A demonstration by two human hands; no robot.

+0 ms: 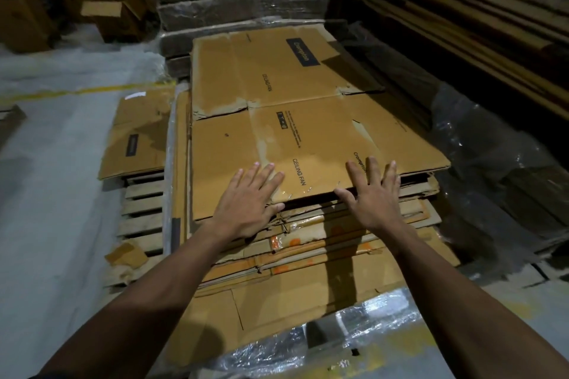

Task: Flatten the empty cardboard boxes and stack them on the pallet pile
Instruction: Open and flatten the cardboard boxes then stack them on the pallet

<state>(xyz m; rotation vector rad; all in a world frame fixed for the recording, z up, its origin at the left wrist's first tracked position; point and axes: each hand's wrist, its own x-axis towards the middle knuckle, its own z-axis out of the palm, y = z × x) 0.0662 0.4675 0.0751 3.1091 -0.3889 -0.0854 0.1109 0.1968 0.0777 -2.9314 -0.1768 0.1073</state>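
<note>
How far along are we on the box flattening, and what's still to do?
Done: a thick stack of flattened boxes already sits on the wooden pallet. In hand: the left hand and right hand press flat on the top ceiling-fan box, settling it on the pile. Left: unflattened boxes stand on the floor at far left.

Top flattened box [277,120] under both hands: tan-brown, black print, dark navy logo patch at the far end, pale glossy tape streaks. Sheets in the pile [308,243] below the hands: brown with orange blotches. Floor [46,224] left of the hands: grey, yellow line. Pallet slats [143,203]: pale wood. Plastic wrap [354,326]: clear, silvery.
</note>
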